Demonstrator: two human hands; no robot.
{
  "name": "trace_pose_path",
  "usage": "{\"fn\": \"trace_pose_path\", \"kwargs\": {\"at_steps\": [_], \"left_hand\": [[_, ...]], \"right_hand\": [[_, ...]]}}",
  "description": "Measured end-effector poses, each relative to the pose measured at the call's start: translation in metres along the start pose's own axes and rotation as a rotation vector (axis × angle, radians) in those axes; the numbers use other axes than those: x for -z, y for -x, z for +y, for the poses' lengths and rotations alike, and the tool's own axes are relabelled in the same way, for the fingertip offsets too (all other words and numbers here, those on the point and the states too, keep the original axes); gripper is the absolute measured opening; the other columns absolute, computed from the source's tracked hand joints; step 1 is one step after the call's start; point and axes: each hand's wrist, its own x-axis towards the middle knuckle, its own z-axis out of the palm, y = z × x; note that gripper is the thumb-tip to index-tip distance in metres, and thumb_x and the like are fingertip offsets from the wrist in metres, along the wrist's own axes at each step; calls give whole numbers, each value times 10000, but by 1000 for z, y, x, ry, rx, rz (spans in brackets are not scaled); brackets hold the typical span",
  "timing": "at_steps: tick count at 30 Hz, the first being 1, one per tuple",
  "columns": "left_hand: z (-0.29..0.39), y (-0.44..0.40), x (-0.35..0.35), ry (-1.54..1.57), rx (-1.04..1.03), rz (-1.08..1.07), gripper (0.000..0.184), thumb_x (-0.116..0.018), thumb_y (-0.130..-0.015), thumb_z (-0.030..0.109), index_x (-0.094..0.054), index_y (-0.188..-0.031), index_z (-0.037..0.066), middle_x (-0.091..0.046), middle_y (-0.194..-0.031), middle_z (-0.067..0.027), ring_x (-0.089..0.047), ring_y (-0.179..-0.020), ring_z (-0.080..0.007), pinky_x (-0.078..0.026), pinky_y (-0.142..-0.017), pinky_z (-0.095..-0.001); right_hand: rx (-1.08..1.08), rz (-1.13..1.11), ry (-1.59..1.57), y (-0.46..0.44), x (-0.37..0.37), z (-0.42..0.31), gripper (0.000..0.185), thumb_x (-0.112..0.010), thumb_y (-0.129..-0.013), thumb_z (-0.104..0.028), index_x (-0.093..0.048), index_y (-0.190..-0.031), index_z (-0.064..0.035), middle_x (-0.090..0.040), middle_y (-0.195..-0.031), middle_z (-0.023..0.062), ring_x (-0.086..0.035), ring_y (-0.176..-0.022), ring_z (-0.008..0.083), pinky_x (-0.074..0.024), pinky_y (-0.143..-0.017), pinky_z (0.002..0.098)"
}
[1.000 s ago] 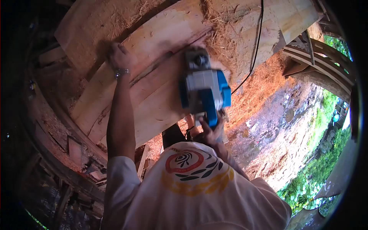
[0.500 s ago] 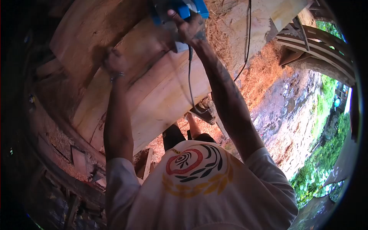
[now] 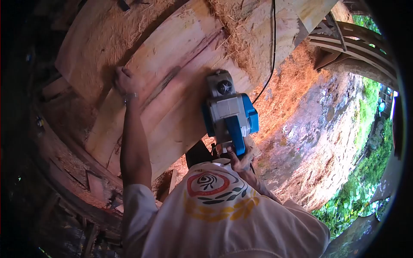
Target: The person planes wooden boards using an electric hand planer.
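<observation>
A blue and grey power planer [image 3: 228, 109] rests at the near right edge of a broad wooden slab [image 3: 172, 99]. Its rear handle is gripped by my right hand [image 3: 241, 160], close to my body. My left hand [image 3: 124, 81], with a bracelet at the wrist, is on the far left edge of the slab, its fingers curled over that edge. Dark streaks run along the slab's pale surface.
Another board [image 3: 99, 38] with shavings lies beyond the slab. A black cable [image 3: 273, 51] crosses the wood at the upper right. Shavings [image 3: 286, 90] cover the ground at right. Curved beams [image 3: 352, 43] stand at the upper right, green plants [image 3: 361, 185] at the lower right.
Half a second ago the planer was at the far side of the slab; my right hand has since drawn it back towards my body. My left hand has stayed at the slab's edge.
</observation>
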Motion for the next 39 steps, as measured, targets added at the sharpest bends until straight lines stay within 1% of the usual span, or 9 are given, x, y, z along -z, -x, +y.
{"fn": "trace_pose_path", "kwargs": {"at_steps": [10,11,14,15,16,19,25,30,39], "left_hand": [[-4,1,-6,30,14,-1,271,-472,-998,283,-609,-1101,73,-672,-1054,-239,-632,-991,-458,-481,-852,-557],[-1,2,-3,21,3,11,269,-473,-997,282,-612,-1096,73,-674,-1048,-236,-636,-984,-456,-483,-849,-555],[-2,5,-5,21,12,7,268,-475,-993,279,-620,-1086,74,-680,-1031,-227,-644,-959,-453,-491,-840,-550],[-5,2,-7,26,22,4,268,-475,-991,278,-623,-1084,74,-682,-1026,-224,-646,-951,-452,-494,-837,-548],[-8,2,-9,16,1,9,272,-477,-987,279,-627,-1085,74,-685,-1030,-222,-649,-951,-451,-498,-838,-546],[-13,-1,-12,4,-28,28,285,-482,-976,284,-634,-1093,74,-693,-1046,-219,-654,-962,-450,-506,-841,-546],[-6,-4,-8,37,36,-39,311,-466,-967,290,-624,-1110,64,-691,-1059,-252,-655,-978,-471,-505,-843,-566],[-14,-4,-15,57,20,-2,322,-439,-967,294,-607,-1090,48,-692,-1026,-278,-658,-951,-500,-495,-823,-594],[13,2,5,5,164,-71,355,-443,-985,318,-628,-1150,63,-703,-1078,-260,-662,-989,-488,-519,-857,-570]], "right_hand": [[216,104,22,-234,-70,-88,468,-778,-876,-458,-733,-1026,-17,-701,-702,146,-680,-630,245,-522,-605,391],[330,146,148,-262,-75,-97,491,-776,-892,-468,-742,-1035,1,-647,-667,42,-590,-567,111,-473,-524,316],[223,68,311,-324,-82,-140,667,-785,-804,-597,-740,-1129,-16,-721,-820,219,-706,-704,288,-541,-629,411],[569,240,538,-333,-91,-133,648,-618,-931,-641,-701,-952,2,-579,-558,155,-612,-534,383,-491,-501,442],[188,93,489,-341,-86,-154,756,-661,-882,-660,-711,-1078,67,-656,-705,291,-677,-755,508,-535,-654,524],[640,101,731,-353,-78,-78,700,-743,-824,-623,-712,-1131,5,-708,-888,284,-715,-792,375,-551,-670,459],[-118,-43,117,-131,-12,-55,485,-765,-888,-460,-698,-1076,-17,-628,-681,52,-584,-630,140,-486,-608,327],[-106,78,-51,-13,22,19,276,-757,-872,-182,-667,-1040,17,-647,-749,42,-604,-694,131,-487,-641,289],[-30,38,-92,-179,-18,-54,344,-767,-918,-239,-679,-1140,9,-690,-817,54,-620,-708,121,-506,-649,298]]}}
